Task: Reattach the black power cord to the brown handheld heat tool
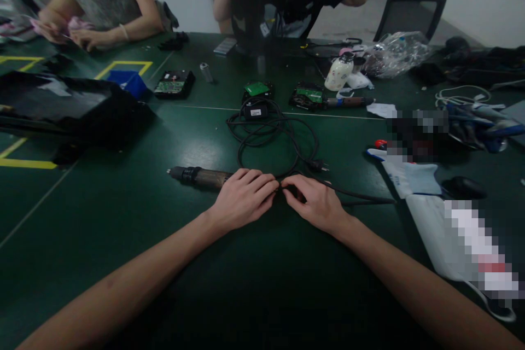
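One left hand [248, 197] holding screwdriver [207, 178], right hand [315, 201] beside, broad tabletop [262, 279] between forearms [139, 272].

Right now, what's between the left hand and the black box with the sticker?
In the head view, loops of black cord on the green table lie between the left hand and power adapter.

Brown-and-black electric screwdriver [199, 176] lying flat, pointing left, black cord [296, 145] looped loosely beyond it
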The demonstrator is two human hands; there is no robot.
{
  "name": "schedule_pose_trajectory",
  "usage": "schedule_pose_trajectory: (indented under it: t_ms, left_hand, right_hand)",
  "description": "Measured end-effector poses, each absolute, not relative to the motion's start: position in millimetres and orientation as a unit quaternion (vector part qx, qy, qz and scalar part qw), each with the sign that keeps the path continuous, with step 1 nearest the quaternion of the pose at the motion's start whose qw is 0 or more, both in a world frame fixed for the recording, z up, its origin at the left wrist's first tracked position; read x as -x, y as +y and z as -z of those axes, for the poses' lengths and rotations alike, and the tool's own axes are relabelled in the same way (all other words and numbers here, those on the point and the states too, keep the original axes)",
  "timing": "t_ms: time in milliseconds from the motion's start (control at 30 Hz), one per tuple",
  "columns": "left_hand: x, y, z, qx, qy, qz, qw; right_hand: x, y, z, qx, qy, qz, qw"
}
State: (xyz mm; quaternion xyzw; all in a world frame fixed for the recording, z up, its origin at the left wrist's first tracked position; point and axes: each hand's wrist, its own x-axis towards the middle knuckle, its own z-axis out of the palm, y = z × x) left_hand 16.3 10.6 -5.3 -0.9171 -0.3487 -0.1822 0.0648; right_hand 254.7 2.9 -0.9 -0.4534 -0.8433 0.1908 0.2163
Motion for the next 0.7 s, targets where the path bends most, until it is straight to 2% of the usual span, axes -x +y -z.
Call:
schedule_pose_trajectory:
  t_ms: [700]
  left_hand:
    - [-16.3, 11.8, 6.8, 0.916, -0.344, 0.193, 0.072]
  right_hand:
    - [-255.0, 3.1, 1.1, 0.453, -0.842, -0.199, 0.217]
